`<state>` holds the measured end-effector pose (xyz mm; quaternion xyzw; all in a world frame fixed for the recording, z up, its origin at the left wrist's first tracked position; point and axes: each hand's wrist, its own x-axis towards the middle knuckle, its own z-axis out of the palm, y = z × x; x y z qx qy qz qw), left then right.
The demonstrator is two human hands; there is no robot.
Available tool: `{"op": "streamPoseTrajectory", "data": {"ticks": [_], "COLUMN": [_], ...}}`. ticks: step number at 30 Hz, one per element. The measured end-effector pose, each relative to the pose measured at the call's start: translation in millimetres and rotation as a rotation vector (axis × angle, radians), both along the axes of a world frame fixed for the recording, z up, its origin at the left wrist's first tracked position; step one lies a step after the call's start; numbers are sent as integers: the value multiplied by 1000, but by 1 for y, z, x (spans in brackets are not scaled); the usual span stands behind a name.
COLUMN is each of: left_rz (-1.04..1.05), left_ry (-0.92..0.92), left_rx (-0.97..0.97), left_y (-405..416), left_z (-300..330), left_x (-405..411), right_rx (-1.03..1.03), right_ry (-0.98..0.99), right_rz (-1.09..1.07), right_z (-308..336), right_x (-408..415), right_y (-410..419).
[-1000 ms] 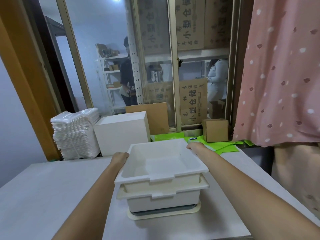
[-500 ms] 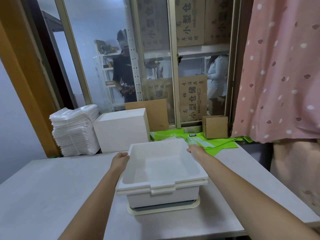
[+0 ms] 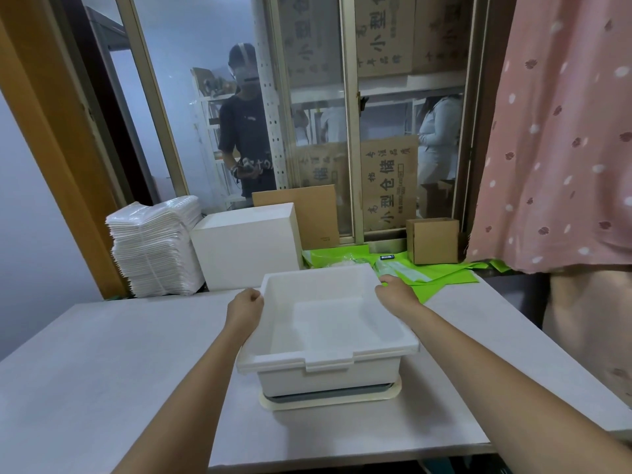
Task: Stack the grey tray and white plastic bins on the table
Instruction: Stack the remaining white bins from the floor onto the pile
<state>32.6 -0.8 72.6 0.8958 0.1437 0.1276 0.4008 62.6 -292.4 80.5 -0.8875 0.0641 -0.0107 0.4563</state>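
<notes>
A white plastic bin [image 3: 328,323] sits nested down in a second white bin [image 3: 328,379], whose wall shows below its rim. Both rest on a grey tray [image 3: 328,397] with a cream edge, in the middle of the grey table [image 3: 102,364]. My left hand [image 3: 244,307] grips the top bin's left rim near its far corner. At the far right corner, my right hand [image 3: 396,290] grips the right rim. The tray shows only as a thin strip under the bins.
Behind the bins stand a white box [image 3: 246,244] and a tall stack of white packets [image 3: 154,248] at the left. Green sheets [image 3: 441,273] and a small cardboard box [image 3: 432,241] lie at the back right. A pink curtain [image 3: 561,131] hangs right. People stand behind the window.
The top bin has sunk fully into the bin below it; a second ago its rim stood well above the lower rim. Both hands went down with it.
</notes>
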Motion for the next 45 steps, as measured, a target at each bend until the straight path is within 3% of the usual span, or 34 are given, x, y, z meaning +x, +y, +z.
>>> {"op": "streamPoseTrajectory", "data": {"ticks": [3, 11, 19, 27, 38, 45], "left_rz": [13, 10, -140, -204, -88, -207], "left_ry": [13, 2, 187, 342, 285, 330], "left_rx": [126, 225, 388, 412, 459, 252], "left_y": [-3, -4, -4, -3, -12, -14], "left_z": [3, 5, 25, 33, 14, 20], "left_x": [-1, -2, 12, 49, 43, -14], "right_rx": [-127, -265, -559, -606, -593, -635], "right_ry": [-8, -32, -11, 65, 22, 94], "right_rz": [21, -37, 43, 132, 97, 233], "right_z": [2, 2, 11, 12, 9, 17], "right_x": [-1, -2, 11, 46, 42, -24], "right_y": [2, 5, 10, 17, 18, 2]}}
